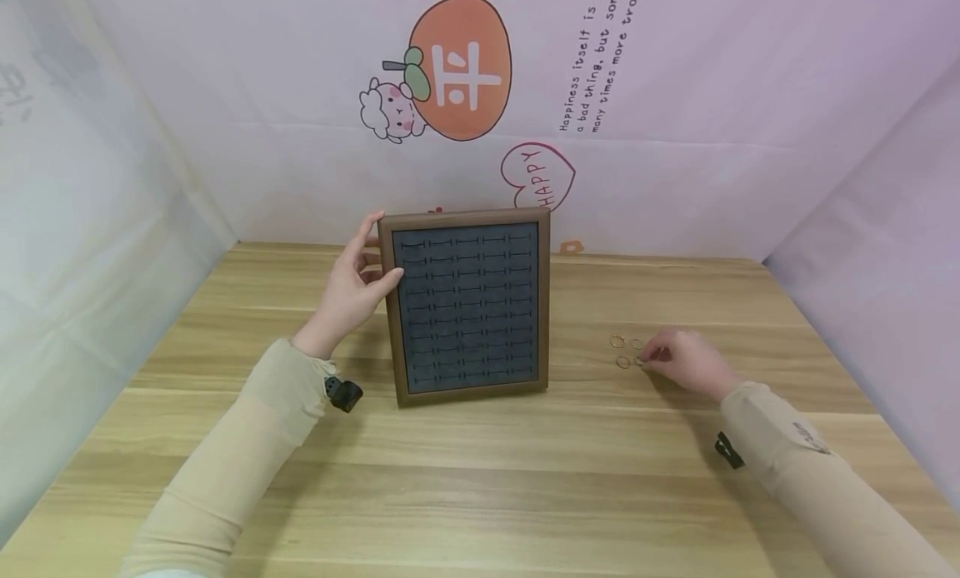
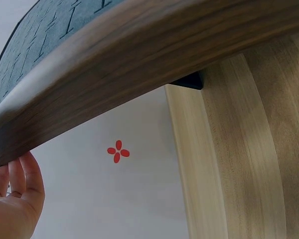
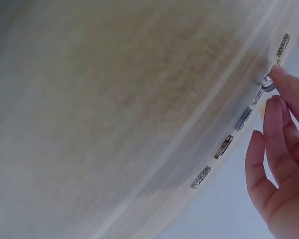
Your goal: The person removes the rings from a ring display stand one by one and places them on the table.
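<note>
A wood-framed jewelry display board stands tilted on the table, its dark grey panel crossed by rows of short slits. My left hand grips the board's left edge, thumb on the front and fingers behind; in the left wrist view those fingers reach under the brown frame. Off to the right, my right hand pinches a small ring between thumb and fingertips, low over the table. Several other rings lie beside it, such as a gold-coloured ring and another ring.
The light wooden table ends at a printed fabric backdrop, with more fabric at both sides. In the right wrist view, a patterned ring and a plainer ring lie in a line with others.
</note>
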Motion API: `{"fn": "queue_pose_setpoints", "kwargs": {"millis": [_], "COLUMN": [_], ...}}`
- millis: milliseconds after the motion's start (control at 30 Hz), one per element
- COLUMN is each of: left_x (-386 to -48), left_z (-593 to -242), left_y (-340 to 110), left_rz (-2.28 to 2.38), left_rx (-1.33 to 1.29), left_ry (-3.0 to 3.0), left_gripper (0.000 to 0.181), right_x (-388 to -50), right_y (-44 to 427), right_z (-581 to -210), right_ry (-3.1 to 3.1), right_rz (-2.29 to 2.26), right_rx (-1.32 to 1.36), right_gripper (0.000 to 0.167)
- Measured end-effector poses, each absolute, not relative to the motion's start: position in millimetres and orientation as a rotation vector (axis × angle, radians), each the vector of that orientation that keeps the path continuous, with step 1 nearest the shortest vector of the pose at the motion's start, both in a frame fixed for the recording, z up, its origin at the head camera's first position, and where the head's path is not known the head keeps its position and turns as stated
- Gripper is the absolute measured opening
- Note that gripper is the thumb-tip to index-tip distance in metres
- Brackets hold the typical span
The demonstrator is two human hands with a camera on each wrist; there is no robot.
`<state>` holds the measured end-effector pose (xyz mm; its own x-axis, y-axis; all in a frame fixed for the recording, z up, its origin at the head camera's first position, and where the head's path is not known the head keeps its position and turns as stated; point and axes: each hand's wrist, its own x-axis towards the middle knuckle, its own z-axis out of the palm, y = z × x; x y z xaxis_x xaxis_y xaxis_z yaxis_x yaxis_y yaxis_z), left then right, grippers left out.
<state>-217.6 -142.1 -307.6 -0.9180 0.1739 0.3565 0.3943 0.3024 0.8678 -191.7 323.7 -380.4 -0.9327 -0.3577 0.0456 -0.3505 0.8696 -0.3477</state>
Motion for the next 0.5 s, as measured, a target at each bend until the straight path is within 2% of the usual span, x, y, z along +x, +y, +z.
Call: {"fn": "queue_pose_setpoints", "kwargs": {"millis": [500], "left_x": [-216.9], "left_z": [-306.3], "left_y": [-141.3], "left_rz": [-1.675], "left_rx": [-0.502], "left_ry": [-2.383], "left_gripper": [0.073], "right_x": [-187.8], "right_y": [326.2], "right_z": [-375.5], "right_ry": [2.996], "right_rz": [-0.680], "right_rx": [-0.535], "right_gripper": [0.008]}}
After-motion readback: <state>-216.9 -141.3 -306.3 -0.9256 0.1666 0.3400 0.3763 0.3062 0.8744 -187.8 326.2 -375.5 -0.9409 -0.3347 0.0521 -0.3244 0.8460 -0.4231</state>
